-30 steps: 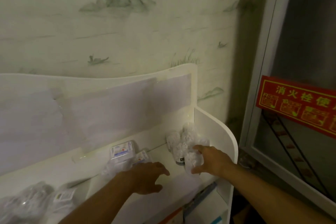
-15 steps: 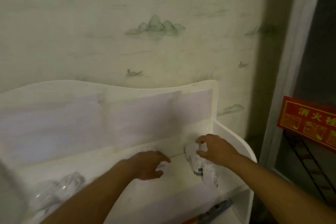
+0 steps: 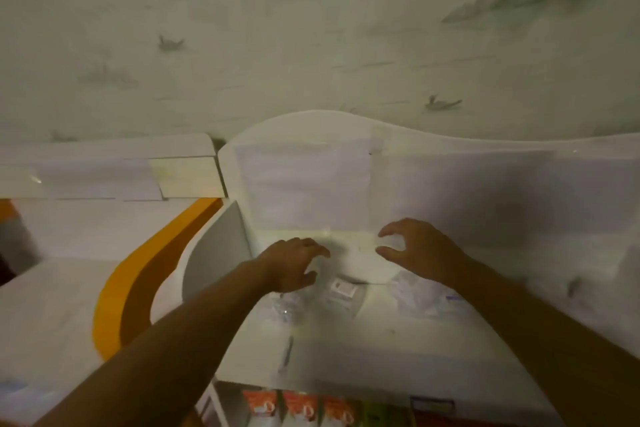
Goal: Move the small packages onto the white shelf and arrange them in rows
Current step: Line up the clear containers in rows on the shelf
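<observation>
Both my hands hover over the left end of the white shelf (image 3: 346, 340), and neither holds anything. My left hand (image 3: 294, 262) has its fingers loosely spread above a clear small package (image 3: 287, 307). My right hand (image 3: 412, 250) is held with its fingers curved and apart. Between the hands lies a small package with a white label (image 3: 343, 291). Below my right wrist sits a clear package with a blue mark (image 3: 426, 298). The picture is blurred.
The shelf's white back panel (image 3: 346, 184) rises behind the hands, with a curved side wall (image 3: 214, 253) on the left. A second white unit with an orange curved edge (image 3: 131, 274) stands further left. Red and orange packs (image 3: 298, 409) fill the level below.
My view has swung from the shelf's right end to its left end. Both hands have let go of the packages at the right and now hover with nothing in them over other packages.
</observation>
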{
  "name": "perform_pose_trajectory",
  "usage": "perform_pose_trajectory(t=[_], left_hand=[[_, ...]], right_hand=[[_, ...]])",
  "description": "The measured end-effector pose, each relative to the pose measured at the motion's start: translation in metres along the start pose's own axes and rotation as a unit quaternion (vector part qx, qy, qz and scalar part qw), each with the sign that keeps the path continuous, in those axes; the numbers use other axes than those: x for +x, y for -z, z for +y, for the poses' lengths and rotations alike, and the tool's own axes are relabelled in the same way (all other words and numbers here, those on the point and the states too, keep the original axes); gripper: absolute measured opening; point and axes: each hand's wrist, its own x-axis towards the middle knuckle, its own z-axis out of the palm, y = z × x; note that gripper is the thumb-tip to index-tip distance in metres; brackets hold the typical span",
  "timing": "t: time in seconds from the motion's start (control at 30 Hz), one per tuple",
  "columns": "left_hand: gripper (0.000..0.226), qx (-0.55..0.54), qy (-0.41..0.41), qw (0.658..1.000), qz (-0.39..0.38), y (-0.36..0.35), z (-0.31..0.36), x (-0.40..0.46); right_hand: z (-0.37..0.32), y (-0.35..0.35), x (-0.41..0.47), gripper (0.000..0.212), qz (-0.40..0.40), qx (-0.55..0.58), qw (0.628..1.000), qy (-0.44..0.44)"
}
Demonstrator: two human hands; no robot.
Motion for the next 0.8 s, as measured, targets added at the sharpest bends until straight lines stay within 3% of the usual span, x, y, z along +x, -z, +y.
perform_pose_trajectory(t=[0.13, 0.3, 0.5, 0.57, 0.7, 0.8], left_hand=[[0.058, -0.1, 0.106, 0.989, 0.01, -0.033, -0.032, -0.036], [0.071, -0.294, 0.218, 0.927, 0.086, -0.093, -0.05, -0.053], [0.037, -0.432, 0.197, 0.856, 0.207, -0.119, -0.066, -0.042], [0.039, -0.464, 0.221, 0.829, 0.22, -0.126, -0.074, -0.036], [0.066, -0.47, 0.241, 0.82, 0.22, -0.133, -0.081, -0.021], [0.056, -0.501, 0.205, 0.807, 0.236, -0.142, -0.082, -0.011]], right_hand=[[-0.037, -0.04, 0.016, 0.037, -0.041, 0.064, 0.997, 0.002], [-0.047, -0.105, 0.023, 0.05, -0.116, 0.058, 0.991, -0.009], [-0.037, -0.147, 0.032, 0.062, -0.136, 0.023, 0.989, -0.047], [-0.036, -0.158, 0.034, 0.066, -0.127, 0.009, 0.991, -0.052], [-0.047, -0.174, 0.044, 0.067, -0.074, -0.062, 0.995, -0.025], [-0.058, -0.185, 0.054, 0.073, -0.084, -0.07, 0.993, -0.048]])
